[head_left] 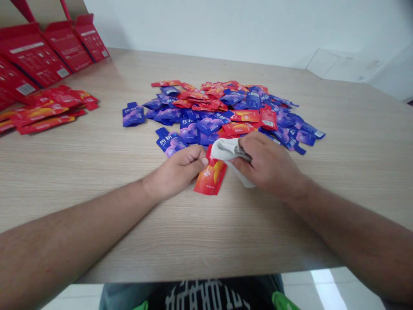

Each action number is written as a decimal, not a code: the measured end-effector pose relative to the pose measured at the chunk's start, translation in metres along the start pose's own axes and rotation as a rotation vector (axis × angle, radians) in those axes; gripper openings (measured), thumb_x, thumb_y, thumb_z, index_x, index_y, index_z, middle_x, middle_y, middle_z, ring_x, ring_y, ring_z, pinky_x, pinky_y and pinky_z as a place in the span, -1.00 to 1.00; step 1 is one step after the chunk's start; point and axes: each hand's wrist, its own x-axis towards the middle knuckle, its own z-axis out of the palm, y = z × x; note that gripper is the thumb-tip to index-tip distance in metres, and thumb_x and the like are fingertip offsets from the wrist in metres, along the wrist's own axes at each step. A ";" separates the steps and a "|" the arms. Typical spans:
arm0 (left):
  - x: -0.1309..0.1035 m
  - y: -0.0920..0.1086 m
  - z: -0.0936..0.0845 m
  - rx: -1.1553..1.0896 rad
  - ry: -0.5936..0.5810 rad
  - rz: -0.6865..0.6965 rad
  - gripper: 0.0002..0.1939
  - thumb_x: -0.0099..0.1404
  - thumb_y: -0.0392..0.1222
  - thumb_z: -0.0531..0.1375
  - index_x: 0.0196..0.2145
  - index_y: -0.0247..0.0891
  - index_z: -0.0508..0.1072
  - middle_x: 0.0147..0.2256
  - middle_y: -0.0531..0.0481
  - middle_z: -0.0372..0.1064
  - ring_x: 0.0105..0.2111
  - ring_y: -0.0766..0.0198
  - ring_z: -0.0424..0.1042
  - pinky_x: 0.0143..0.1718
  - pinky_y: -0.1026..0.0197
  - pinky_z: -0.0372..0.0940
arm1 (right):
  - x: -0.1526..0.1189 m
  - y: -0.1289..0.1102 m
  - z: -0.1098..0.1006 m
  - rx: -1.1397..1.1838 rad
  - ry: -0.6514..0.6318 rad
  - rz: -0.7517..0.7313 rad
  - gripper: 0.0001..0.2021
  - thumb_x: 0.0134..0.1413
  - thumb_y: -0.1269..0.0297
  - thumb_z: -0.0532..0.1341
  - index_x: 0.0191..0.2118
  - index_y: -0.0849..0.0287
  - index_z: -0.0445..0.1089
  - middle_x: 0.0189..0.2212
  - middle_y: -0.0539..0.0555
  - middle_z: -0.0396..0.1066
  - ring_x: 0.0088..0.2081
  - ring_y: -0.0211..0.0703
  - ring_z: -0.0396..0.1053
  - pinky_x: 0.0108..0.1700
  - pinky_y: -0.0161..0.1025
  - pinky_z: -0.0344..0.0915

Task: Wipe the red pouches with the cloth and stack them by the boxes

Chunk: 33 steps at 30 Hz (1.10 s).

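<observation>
Forearms [97, 219] cropped, hands [185, 170] grip pouch [212, 177] and cloth [225, 149] partly hiding it.

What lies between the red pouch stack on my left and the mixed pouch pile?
In the head view, one blue-and-purple pouch lies there, close beside the mixed pouch pile; wood-grain tabletop shows from it to the red pouch stack.

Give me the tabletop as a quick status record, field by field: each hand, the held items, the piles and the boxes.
Left hand: pinches a red pouch near its upper end
Right hand: grips a white cloth
Cloth position: over the held pouch's upper end, hiding part of it
Center pile: red and blue-purple pouches, mixed, beyond the hands
Left pile: red-orange pouches, in front of the boxes
Boxes: red, far left
Surface: wood-grain table
</observation>
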 end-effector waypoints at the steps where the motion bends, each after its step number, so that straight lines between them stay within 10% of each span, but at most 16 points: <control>1: 0.000 0.000 0.000 0.006 0.000 0.004 -0.72 0.40 -0.01 0.22 -0.35 -0.24 0.31 -0.45 0.11 0.23 -0.51 0.40 0.16 -0.51 0.32 0.09 | 0.000 -0.001 0.000 0.000 0.000 -0.004 -0.84 0.34 0.19 0.23 -0.17 0.18 0.37 -0.20 0.16 0.43 -0.19 0.01 0.39 -0.19 -0.13 0.30; 5: 0.001 0.001 -0.001 0.046 0.002 0.020 -0.71 0.40 -0.02 0.23 -0.36 -0.26 0.34 -0.42 0.08 0.28 -0.48 0.39 0.20 -0.47 0.31 0.13 | -0.002 -0.006 0.000 0.046 -0.145 -0.219 -0.89 0.35 0.24 0.20 -0.13 0.15 0.38 -0.16 0.14 0.44 -0.16 -0.03 0.41 -0.17 -0.16 0.30; 11: 0.001 -0.001 0.000 -0.064 0.026 -0.031 -0.70 0.38 -0.01 0.26 -0.36 -0.24 0.29 -0.48 0.12 0.22 -0.54 0.41 0.14 -0.52 0.32 0.04 | 0.000 -0.001 0.002 -0.001 -0.036 0.017 -0.84 0.33 0.18 0.23 -0.15 0.18 0.38 -0.19 0.16 0.43 -0.19 0.00 0.38 -0.21 -0.14 0.28; 16: 0.001 -0.002 -0.001 -0.057 0.024 -0.020 -0.71 0.39 0.00 0.25 -0.34 -0.24 0.32 -0.43 0.07 0.29 -0.50 0.38 0.23 -0.50 0.31 0.09 | -0.003 -0.009 0.002 0.039 -0.204 -0.261 -0.90 0.34 0.27 0.19 -0.11 0.14 0.41 -0.16 0.13 0.46 -0.14 -0.02 0.41 -0.17 -0.15 0.30; 22: 0.002 -0.002 0.001 -0.138 0.070 -0.049 -0.71 0.37 -0.04 0.27 -0.37 -0.23 0.27 -0.47 0.10 0.26 -0.54 0.40 0.18 -0.52 0.31 0.06 | -0.001 -0.002 -0.001 -0.032 -0.068 -0.025 -0.82 0.34 0.20 0.22 -0.08 0.20 0.41 -0.16 0.18 0.43 -0.17 0.02 0.40 -0.19 -0.13 0.30; 27: 0.001 -0.002 0.000 -0.074 0.040 -0.013 -0.72 0.38 -0.02 0.25 -0.35 -0.25 0.32 -0.41 0.07 0.30 -0.49 0.37 0.24 -0.50 0.31 0.09 | -0.002 -0.011 0.001 0.048 -0.230 -0.285 -0.90 0.32 0.27 0.23 -0.13 0.15 0.43 -0.17 0.12 0.45 -0.15 -0.01 0.41 -0.15 -0.14 0.30; 33: 0.001 0.000 0.000 -0.066 0.013 -0.031 -0.71 0.38 -0.03 0.25 -0.37 -0.23 0.28 -0.51 0.15 0.17 -0.56 0.41 0.10 -0.54 0.32 0.02 | 0.000 0.000 0.000 0.013 -0.046 0.010 -0.82 0.33 0.16 0.24 -0.17 0.18 0.38 -0.21 0.15 0.43 -0.20 -0.01 0.38 -0.22 -0.15 0.26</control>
